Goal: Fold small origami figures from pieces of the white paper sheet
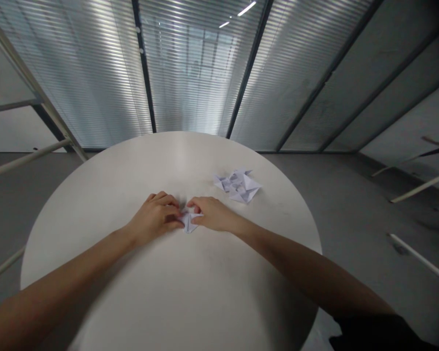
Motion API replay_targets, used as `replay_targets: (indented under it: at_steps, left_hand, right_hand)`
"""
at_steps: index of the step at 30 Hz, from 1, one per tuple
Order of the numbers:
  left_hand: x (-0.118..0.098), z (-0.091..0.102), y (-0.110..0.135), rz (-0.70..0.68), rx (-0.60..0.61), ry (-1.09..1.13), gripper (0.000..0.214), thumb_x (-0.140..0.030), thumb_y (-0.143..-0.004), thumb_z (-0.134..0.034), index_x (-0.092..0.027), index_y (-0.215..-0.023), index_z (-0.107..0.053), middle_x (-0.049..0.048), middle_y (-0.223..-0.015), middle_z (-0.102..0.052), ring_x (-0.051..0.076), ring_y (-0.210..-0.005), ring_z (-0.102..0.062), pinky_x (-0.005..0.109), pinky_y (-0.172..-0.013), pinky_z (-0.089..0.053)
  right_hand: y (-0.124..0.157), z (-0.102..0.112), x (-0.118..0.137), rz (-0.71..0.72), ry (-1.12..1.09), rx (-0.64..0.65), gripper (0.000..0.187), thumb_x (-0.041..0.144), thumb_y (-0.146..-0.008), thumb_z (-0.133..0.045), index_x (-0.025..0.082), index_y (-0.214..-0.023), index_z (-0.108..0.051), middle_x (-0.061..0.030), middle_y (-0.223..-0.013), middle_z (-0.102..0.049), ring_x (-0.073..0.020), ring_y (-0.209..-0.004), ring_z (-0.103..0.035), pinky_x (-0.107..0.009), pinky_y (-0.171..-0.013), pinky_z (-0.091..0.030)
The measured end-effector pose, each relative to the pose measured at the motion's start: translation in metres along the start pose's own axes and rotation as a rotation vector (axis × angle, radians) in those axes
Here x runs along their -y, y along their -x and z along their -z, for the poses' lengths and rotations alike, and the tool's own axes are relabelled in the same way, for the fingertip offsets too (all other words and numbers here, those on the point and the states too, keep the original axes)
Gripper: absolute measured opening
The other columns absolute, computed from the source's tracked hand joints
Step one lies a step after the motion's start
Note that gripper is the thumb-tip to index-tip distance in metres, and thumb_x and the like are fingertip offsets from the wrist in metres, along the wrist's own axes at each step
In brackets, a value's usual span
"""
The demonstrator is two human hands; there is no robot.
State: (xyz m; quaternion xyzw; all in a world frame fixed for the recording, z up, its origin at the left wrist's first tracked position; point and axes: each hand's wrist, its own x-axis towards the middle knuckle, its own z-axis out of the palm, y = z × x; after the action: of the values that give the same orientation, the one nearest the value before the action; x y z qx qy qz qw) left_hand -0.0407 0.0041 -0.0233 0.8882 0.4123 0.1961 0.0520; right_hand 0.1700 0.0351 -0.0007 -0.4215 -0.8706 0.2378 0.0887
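A small folded white paper (189, 223) lies near the middle of the round white table (205, 282). My left hand (156, 215) pinches its left side between thumb and fingers. From the right, my right hand (209, 213) grips the other side, its thumb on the paper and its fingers curled behind. The creases between the hands come to a point toward me; part of the paper is covered by my fingers. Just beyond my right hand rests a cluster of folded white paper pieces (239, 185), which neither hand touches.
Glass panels with blinds (190, 73) stand behind the table's far edge. A pale metal frame (29, 158) rises at the left. Light-coloured legs of furniture (420, 188) show over the grey floor (347, 209) at the right.
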Motion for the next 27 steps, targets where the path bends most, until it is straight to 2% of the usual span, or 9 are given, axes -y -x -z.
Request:
replay_targets:
  at_steps: [3,5,7,9,12,15,18,22,27]
  left_hand:
    - [0.001,-0.001,0.0,0.108,-0.013,0.052,0.029,-0.046,-0.072,-0.07,-0.025,-0.091,-0.066,0.0044,-0.103,-0.061,0.024,-0.096,-0.051,0.037,-0.08,-0.038]
    - [0.0,-0.001,-0.001,0.175,-0.032,0.065,0.036,-0.045,-0.068,-0.072,-0.023,-0.095,-0.062,0.0053,-0.103,-0.06,0.025,-0.096,-0.051,0.039,-0.082,-0.039]
    - [-0.003,0.0,-0.001,0.232,-0.075,0.103,0.036,-0.041,-0.068,-0.071,-0.021,-0.095,-0.058,0.0057,-0.101,-0.059,0.025,-0.095,-0.051,0.039,-0.082,-0.041]
    - [-0.008,0.0,-0.001,0.265,-0.132,0.17,0.026,-0.034,-0.072,-0.066,-0.02,-0.091,-0.055,0.0053,-0.097,-0.057,0.023,-0.092,-0.052,0.037,-0.08,-0.042]
    - [-0.021,0.0,-0.002,0.322,-0.218,0.29,0.008,-0.022,-0.078,-0.053,-0.019,-0.085,-0.051,0.004,-0.092,-0.055,0.018,-0.084,-0.054,0.031,-0.072,-0.044]
    - [-0.032,-0.004,-0.006,0.418,-0.275,0.451,0.006,-0.02,-0.08,-0.048,-0.02,-0.086,-0.049,0.0026,-0.089,-0.057,0.015,-0.075,-0.055,0.027,-0.062,-0.043]
    - [-0.034,-0.01,-0.011,0.496,-0.305,0.646,0.009,-0.026,-0.082,-0.051,-0.02,-0.087,-0.048,-0.0013,-0.074,-0.056,0.012,-0.064,-0.054,0.024,-0.057,-0.04]
    - [-0.029,-0.013,-0.017,0.513,-0.403,0.971,0.02,-0.03,-0.075,-0.063,-0.017,-0.076,-0.048,-0.0028,-0.065,-0.054,0.01,-0.058,-0.052,0.024,-0.056,-0.04]
    - [-0.024,-0.009,-0.018,0.51,-0.325,1.189,0.025,-0.028,-0.068,-0.072,-0.015,-0.071,-0.052,-0.0028,-0.06,-0.056,0.008,-0.055,-0.052,0.023,-0.055,-0.041]
  right_hand:
    - [-0.002,0.006,0.003,-0.053,-0.008,0.097,0.037,0.02,-0.066,-0.073,0.017,-0.101,-0.061,-0.0003,-0.078,-0.065,-0.0135,-0.067,-0.056,-0.023,-0.058,-0.035]
    - [-0.002,0.008,0.003,-0.082,-0.04,0.122,0.024,0.02,-0.065,-0.072,0.017,-0.088,-0.064,0.0004,-0.072,-0.064,-0.0127,-0.063,-0.056,-0.022,-0.055,-0.033]
    - [-0.002,0.008,0.002,-0.128,-0.106,0.095,0.011,0.018,-0.067,-0.069,0.016,-0.077,-0.063,0.001,-0.067,-0.063,-0.0114,-0.059,-0.055,-0.022,-0.053,-0.033]
    - [-0.002,0.005,-0.001,-0.168,-0.197,0.033,0.007,0.017,-0.07,-0.067,0.016,-0.075,-0.062,0.0017,-0.064,-0.061,-0.0102,-0.057,-0.054,-0.021,-0.052,-0.034]
    - [-0.004,-0.003,-0.005,-0.167,-0.313,-0.061,0.008,0.018,-0.072,-0.066,0.016,-0.073,-0.059,0.0033,-0.06,-0.058,-0.0089,-0.054,-0.052,-0.02,-0.051,-0.035]
    - [-0.006,-0.01,-0.004,-0.164,-0.477,-0.157,0.01,0.018,-0.074,-0.063,0.017,-0.072,-0.053,0.0052,-0.054,-0.054,-0.008,-0.049,-0.051,-0.02,-0.048,-0.035]
    - [-0.007,-0.015,-0.001,-0.185,-0.735,-0.21,0.012,0.016,-0.074,-0.059,0.019,-0.071,-0.048,0.0073,-0.048,-0.05,-0.0076,-0.042,-0.048,-0.019,-0.043,-0.034]
    - [-0.003,-0.014,0.002,-0.171,-1.025,-0.204,0.017,0.021,-0.07,-0.064,0.019,-0.069,-0.047,0.0083,-0.047,-0.05,-0.0064,-0.04,-0.045,-0.018,-0.041,-0.035]
    - [0.0,-0.014,-0.001,-0.124,-1.194,-0.188,0.025,0.034,-0.064,-0.072,0.018,-0.07,-0.053,0.0033,-0.063,-0.061,-0.0088,-0.053,-0.056,-0.021,-0.051,-0.046]
